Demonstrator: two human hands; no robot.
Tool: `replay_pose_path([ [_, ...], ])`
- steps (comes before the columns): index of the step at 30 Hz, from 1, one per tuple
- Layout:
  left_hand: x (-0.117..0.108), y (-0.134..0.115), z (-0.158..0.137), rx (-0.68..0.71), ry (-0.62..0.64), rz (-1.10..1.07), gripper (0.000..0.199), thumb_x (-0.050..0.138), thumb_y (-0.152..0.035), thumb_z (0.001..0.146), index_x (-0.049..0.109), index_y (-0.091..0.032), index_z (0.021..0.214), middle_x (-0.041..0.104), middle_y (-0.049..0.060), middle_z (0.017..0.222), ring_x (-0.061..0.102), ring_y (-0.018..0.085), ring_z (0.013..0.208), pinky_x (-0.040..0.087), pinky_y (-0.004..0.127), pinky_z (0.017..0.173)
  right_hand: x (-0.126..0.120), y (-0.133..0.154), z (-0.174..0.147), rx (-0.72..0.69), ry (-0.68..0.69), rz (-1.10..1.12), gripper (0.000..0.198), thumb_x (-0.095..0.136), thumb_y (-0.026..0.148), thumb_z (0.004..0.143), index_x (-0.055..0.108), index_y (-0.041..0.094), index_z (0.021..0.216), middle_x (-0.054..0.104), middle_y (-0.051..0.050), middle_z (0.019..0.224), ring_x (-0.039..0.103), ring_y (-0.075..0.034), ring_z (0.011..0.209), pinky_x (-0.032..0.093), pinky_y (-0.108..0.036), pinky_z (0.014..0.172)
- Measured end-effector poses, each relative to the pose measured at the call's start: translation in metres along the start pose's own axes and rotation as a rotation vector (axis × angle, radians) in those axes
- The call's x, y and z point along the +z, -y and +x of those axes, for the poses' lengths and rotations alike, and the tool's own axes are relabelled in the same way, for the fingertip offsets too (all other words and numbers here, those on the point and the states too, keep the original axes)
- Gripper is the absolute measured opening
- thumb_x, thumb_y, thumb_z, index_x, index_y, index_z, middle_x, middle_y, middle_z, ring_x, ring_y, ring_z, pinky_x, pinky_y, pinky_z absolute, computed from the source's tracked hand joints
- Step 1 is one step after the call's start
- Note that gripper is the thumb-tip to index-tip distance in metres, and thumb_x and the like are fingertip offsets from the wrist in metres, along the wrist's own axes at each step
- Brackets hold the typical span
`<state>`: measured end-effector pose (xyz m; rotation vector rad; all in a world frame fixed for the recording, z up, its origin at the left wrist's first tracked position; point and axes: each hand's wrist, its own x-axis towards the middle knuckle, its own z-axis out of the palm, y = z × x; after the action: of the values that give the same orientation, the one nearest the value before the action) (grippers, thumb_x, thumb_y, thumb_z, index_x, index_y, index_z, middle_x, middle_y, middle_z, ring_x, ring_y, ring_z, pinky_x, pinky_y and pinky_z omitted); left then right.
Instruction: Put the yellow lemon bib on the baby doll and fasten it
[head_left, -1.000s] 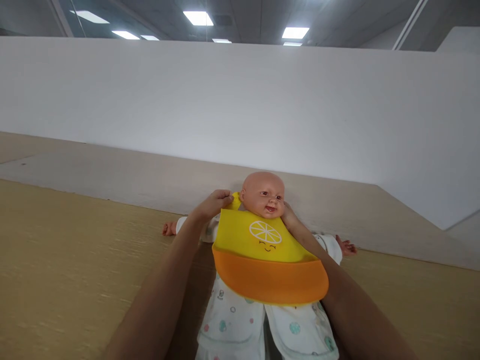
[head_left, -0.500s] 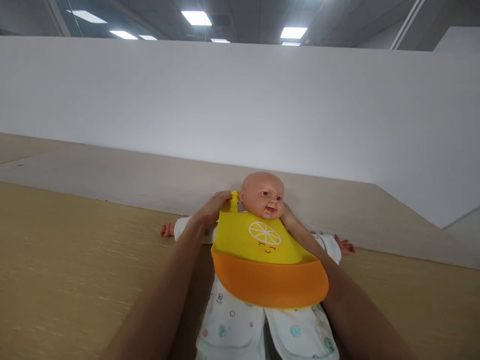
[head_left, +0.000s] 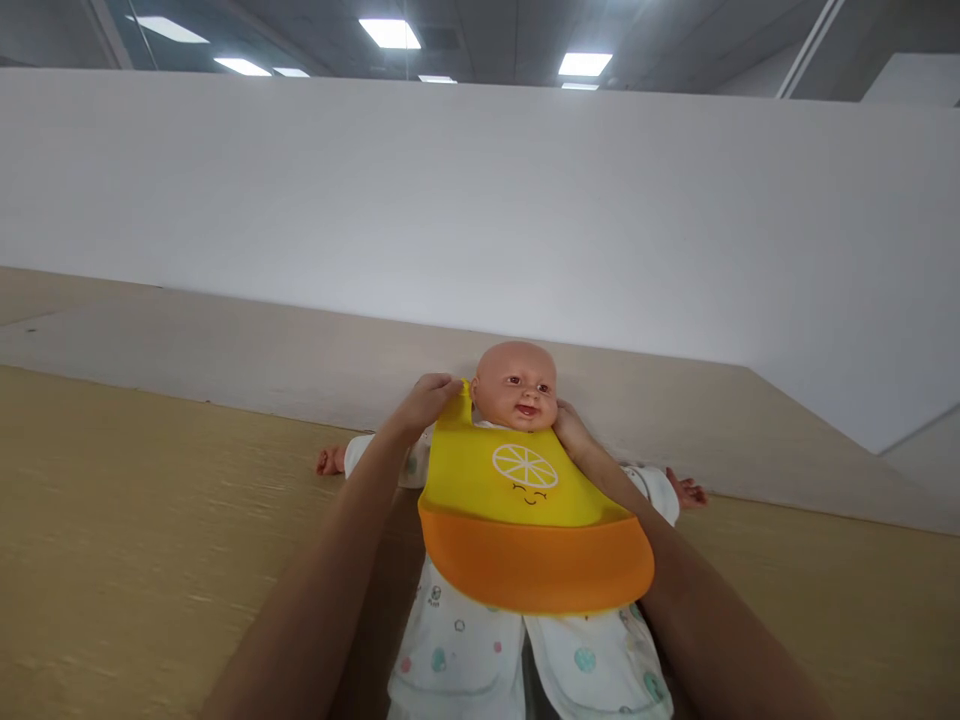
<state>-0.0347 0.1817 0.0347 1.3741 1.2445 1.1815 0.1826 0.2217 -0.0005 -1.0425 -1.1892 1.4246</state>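
A baby doll (head_left: pixel 516 385) in white patterned clothes lies on its back with its arms spread. Over its chest lies a yellow bib (head_left: pixel 457 465) with a lemon-slice face and an orange catch pocket (head_left: pixel 536 560). My left hand (head_left: pixel 429 402) is closed on the bib's neck strap, left of the doll's head. At the other side of the neck, my right hand (head_left: pixel 574 428) is closed at the bib's upper right corner. Its fingertips are partly hidden behind the doll's cheek, and the strap there is out of sight.
The doll lies on a wood-coloured surface (head_left: pixel 187 520). Behind its head runs a pale ledge (head_left: pixel 315 345), then a white wall (head_left: pixel 450 200). Ceiling lights (head_left: pixel 390 34) show above the wall.
The doll's head has shifted slightly left and turned more upright. My left hand has risen a little with the strap. My right hand has moved slightly left and up beside the neck.
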Motion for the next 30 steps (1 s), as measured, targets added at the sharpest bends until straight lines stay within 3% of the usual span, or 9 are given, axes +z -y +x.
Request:
replay_pose_path([
  [5, -0.004, -0.005, 0.007, 0.036, -0.135, 0.334, 0.022, 0.049, -0.024, 0.069, 0.051, -0.015, 0.050, 0.039, -0.004, 0.046, 0.037, 0.008, 0.049, 0.026, 0.022, 0.049, -0.001, 0.003, -0.002, 0.012, 0.020, 0.007, 0.021, 0.062, 0.026, 0.048, 0.065, 0.017, 0.067, 0.067, -0.002, 0.059, 0.057, -0.017, 0.053, 0.044, -0.028, 0.057],
  [7, -0.003, -0.006, 0.008, 0.042, -0.180, 0.374, 0.016, 0.049, -0.021, 0.067, 0.062, -0.013, 0.060, 0.046, -0.003, 0.049, 0.041, 0.010, 0.052, 0.030, 0.022, 0.051, -0.001, 0.004, -0.002, 0.025, 0.017, 0.009, 0.022, 0.062, 0.026, 0.047, 0.065, 0.017, 0.067, 0.069, -0.003, 0.062, 0.057, -0.016, 0.051, 0.044, -0.028, 0.055],
  [10, 0.000, -0.006, 0.009, 0.083, -0.188, 0.426, 0.025, 0.049, -0.017, 0.063, 0.069, -0.013, 0.077, 0.056, -0.001, 0.055, 0.047, 0.012, 0.057, 0.035, 0.022, 0.055, 0.000, 0.005, 0.000, 0.019, 0.026, 0.046, 0.021, 0.063, 0.025, 0.047, 0.066, 0.017, 0.067, 0.070, -0.003, 0.064, 0.058, -0.016, 0.052, 0.046, -0.028, 0.056],
  [13, 0.004, -0.004, 0.008, 0.120, -0.131, 0.477, 0.021, 0.045, -0.016, 0.060, 0.065, -0.014, 0.060, 0.057, 0.001, 0.055, 0.047, 0.013, 0.060, 0.034, 0.022, 0.055, 0.000, 0.005, 0.002, 0.000, 0.058, 0.086, 0.024, 0.065, 0.023, 0.047, 0.068, 0.018, 0.070, 0.070, -0.002, 0.065, 0.062, -0.018, 0.059, 0.048, -0.029, 0.062],
  [17, 0.009, -0.004, 0.005, 0.103, -0.121, 0.324, 0.019, 0.044, -0.021, 0.060, 0.060, -0.014, 0.051, 0.055, 0.000, 0.053, 0.047, 0.012, 0.058, 0.033, 0.021, 0.053, -0.003, 0.009, 0.005, -0.073, 0.082, -0.015, 0.024, 0.062, 0.024, 0.052, 0.070, 0.018, 0.073, 0.071, -0.002, 0.070, 0.064, -0.021, 0.068, 0.048, -0.030, 0.065],
  [22, 0.012, -0.005, 0.003, 0.029, -0.116, 0.031, 0.021, 0.057, -0.031, 0.061, 0.067, -0.013, 0.065, 0.063, -0.001, 0.060, 0.054, 0.013, 0.062, 0.039, 0.022, 0.056, -0.010, 0.022, 0.009, -0.278, 0.032, -0.299, 0.031, 0.055, 0.022, 0.056, 0.071, 0.016, 0.080, 0.073, -0.004, 0.083, 0.064, -0.021, 0.079, 0.047, -0.029, 0.069],
  [26, 0.015, -0.006, 0.002, -0.025, -0.113, -0.153, 0.031, 0.065, -0.034, 0.059, 0.069, -0.013, 0.082, 0.067, 0.001, 0.067, 0.058, 0.015, 0.064, 0.044, 0.025, 0.061, -0.013, 0.027, 0.011, -0.158, 0.023, -0.246, 0.035, 0.056, 0.029, 0.058, 0.071, 0.015, 0.086, 0.072, -0.005, 0.078, 0.063, -0.020, 0.067, 0.048, -0.030, 0.063],
  [30, 0.018, -0.007, 0.004, -0.030, -0.161, -0.121, 0.032, 0.060, -0.023, 0.059, 0.068, -0.012, 0.087, 0.065, 0.000, 0.061, 0.055, 0.012, 0.058, 0.041, 0.023, 0.057, -0.013, 0.027, 0.011, -0.161, -0.006, -0.283, 0.030, 0.056, 0.027, 0.057, 0.071, 0.014, 0.080, 0.072, -0.005, 0.075, 0.061, -0.019, 0.067, 0.047, -0.028, 0.062],
])
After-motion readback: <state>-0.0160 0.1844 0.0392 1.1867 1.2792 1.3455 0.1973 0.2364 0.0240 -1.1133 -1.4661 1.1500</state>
